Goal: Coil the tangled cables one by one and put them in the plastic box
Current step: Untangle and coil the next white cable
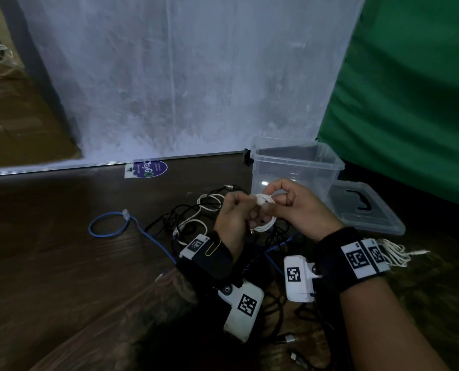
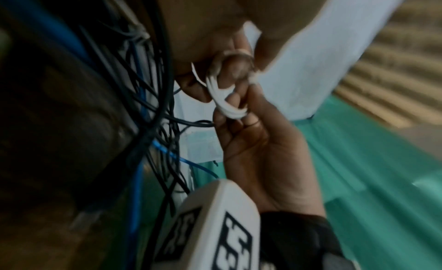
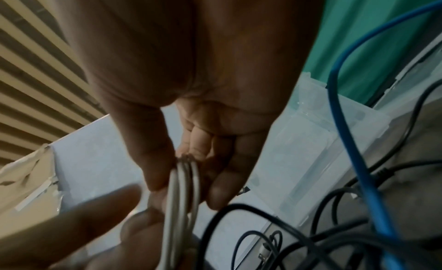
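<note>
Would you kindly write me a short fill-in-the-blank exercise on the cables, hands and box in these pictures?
1. Both hands, left hand and right hand, hold a coil of ____ cable.
2. The plastic box stands with its lid ____.
3. The lid lies on the table to the ____ of the box.
4. The cable with a loop left of the tangle is ____.

Missing words: white; off; right; blue

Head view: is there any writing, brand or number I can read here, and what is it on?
"ClayGo": round dark blue sticker on the brown wooden table, turned sideways.
Smaller print on that sticker: too small to read.
Black-and-white square code tags on the wrist bands: patterns, no letters.
Wrist views: no readable text.
</note>
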`<state>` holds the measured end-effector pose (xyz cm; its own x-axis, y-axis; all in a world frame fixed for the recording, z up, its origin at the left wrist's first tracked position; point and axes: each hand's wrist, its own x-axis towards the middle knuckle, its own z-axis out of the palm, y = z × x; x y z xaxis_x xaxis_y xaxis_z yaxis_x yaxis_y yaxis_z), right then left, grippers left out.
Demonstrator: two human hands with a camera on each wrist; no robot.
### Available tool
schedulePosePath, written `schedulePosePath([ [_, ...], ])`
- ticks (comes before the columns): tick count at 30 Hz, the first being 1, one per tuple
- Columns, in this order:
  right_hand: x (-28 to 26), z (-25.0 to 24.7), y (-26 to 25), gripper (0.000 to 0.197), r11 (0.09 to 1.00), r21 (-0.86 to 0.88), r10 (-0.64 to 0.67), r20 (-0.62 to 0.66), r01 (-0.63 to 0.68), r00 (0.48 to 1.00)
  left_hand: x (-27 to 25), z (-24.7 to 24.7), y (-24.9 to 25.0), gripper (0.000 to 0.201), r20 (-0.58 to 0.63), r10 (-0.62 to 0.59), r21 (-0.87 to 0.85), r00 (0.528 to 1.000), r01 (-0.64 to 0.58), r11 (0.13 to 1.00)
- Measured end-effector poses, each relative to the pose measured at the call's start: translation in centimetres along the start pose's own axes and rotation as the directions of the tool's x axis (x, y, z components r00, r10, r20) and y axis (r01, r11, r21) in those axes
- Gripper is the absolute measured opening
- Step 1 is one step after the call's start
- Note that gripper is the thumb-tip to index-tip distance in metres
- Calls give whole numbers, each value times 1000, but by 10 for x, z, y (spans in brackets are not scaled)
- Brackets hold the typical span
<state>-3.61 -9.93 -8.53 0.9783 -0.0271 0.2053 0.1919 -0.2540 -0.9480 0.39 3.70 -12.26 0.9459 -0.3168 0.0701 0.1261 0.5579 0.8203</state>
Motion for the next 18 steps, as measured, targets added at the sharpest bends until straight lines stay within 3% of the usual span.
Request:
schedulePosePath([
  [3,0,1,0,15,998,-52,-27,-37,25,999,-2,2,5,14,0,-79,-85,997,79,993],
  [9,2,0,4,23,983,-173,-83,-80,68,993,-1,2,1,19,55,-60,-60,997,63,996],
  [13,1,0,-1,13,979,-188,-98,-64,84,993,0,1,-5,19,91,-17,-5,996,17,1000],
  [16,2,2,-4,3,952,-250,-214,-139,175,967,0,2,-9,20,112,-28,11,993,27,1000],
  [18,4,4,-5,5,967,-172,-224,-228,187,948,2,2,-10,19,140,-56,43,989,50,998],
])
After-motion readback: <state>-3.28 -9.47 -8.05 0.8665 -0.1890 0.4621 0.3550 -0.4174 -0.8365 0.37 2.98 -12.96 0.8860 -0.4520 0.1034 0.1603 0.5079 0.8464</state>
